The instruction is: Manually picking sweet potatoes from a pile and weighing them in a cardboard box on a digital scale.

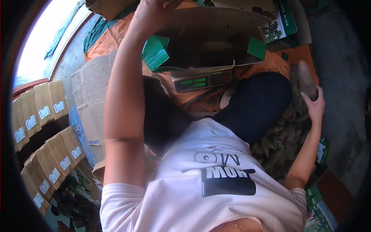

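My right hand [317, 103] is closed around the lower end of a long brown tuber [306, 79], slightly blurred, held upright out to my right. Below it lies a heap of similar tubers [284, 133] beside my right knee. My left arm reaches far forward, and my left hand [158, 11] is cut off by the top edge, its fingers mostly out of sight. An open cardboard box [216, 36] with green flaps stands in front of me, its inside dark. Under its near edge sits a digital scale [201, 80] with lit green digits.
Several closed cartons [46, 112] with white labels stand in rows at the left. A flattened cardboard sheet [92, 85] is next to my left arm. Another printed box [284, 27] stands at the far right. An orange sheet [270, 63] covers the floor ahead.
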`<action>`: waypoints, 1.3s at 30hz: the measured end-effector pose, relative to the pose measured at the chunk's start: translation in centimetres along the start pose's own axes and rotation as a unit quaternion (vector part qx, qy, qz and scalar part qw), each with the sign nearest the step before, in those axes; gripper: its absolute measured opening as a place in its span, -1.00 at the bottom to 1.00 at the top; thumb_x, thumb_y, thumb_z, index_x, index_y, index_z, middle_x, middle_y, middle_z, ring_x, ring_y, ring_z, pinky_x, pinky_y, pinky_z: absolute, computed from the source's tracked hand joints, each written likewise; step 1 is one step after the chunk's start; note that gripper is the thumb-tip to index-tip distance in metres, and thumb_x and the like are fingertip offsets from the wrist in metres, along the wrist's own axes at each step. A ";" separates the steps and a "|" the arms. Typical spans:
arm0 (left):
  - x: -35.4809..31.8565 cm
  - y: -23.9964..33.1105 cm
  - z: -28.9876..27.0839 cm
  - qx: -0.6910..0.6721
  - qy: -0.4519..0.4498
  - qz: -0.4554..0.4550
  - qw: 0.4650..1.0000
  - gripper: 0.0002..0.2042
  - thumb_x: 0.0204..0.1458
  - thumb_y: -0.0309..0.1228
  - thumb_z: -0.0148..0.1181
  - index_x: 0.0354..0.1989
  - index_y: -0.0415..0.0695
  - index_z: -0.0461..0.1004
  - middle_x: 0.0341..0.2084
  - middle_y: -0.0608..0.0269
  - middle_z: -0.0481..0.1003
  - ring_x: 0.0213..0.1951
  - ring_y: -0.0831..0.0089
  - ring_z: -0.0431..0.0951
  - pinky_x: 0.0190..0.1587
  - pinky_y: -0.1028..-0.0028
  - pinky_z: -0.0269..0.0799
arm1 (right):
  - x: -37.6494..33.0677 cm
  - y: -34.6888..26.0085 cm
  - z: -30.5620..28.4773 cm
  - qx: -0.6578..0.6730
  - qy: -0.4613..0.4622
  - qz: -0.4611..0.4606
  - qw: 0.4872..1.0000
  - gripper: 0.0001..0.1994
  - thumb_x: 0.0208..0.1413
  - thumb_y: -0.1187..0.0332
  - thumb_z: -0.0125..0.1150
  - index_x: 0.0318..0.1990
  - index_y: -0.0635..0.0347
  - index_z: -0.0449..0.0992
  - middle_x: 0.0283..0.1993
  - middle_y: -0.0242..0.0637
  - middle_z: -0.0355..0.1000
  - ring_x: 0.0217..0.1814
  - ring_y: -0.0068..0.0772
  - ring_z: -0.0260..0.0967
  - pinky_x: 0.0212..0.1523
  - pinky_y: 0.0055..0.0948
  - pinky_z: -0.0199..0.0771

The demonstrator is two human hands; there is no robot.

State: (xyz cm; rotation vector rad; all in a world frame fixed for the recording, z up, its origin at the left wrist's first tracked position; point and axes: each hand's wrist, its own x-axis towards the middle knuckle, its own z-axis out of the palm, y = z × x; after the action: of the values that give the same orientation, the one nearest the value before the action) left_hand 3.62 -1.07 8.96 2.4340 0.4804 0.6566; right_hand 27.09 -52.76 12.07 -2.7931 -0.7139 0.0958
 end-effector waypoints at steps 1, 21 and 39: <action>-0.1 -0.3 0.3 -0.003 0.004 -0.001 1.000 -0.76 0.16 -0.45 0.21 -0.03 -0.22 0.62 -0.11 -0.09 0.63 -0.09 0.13 0.67 -0.05 0.30 0.56 | 1.5 -4.0 -0.8 -0.020 0.026 -0.074 0.997 -0.43 -0.08 0.24 0.53 0.09 0.21 0.45 0.00 0.01 0.55 0.05 0.01 0.53 0.07 -0.21 0.46; -0.6 -1.1 1.7 0.203 -0.132 -0.034 0.970 -0.78 0.20 -0.23 0.14 -0.06 0.12 0.65 -0.29 -0.03 0.63 -0.18 -0.02 0.65 -0.08 0.09 0.56 | 12.8 -27.1 19.8 -0.279 -0.292 -0.292 0.867 -0.44 -0.01 0.07 0.42 0.14 0.05 0.47 0.10 -0.11 0.52 0.16 0.03 0.49 0.13 0.01 0.48; 0.1 -8.7 -0.9 0.112 0.060 0.056 0.990 -0.68 0.33 -0.22 -0.01 0.14 0.05 0.57 0.04 0.18 0.60 0.10 0.18 0.59 0.10 0.29 0.50 | -4.1 11.2 7.5 0.045 0.041 0.054 0.997 -0.72 0.19 0.16 0.35 -0.30 0.23 0.61 -0.50 -0.15 0.50 -0.46 -0.50 0.42 -0.33 -0.40 0.41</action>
State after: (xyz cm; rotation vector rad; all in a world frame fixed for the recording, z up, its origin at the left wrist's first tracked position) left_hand 1.62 6.10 4.36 2.6584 0.4915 0.8418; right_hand 27.74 -62.51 1.93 -2.7295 -0.5265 0.0313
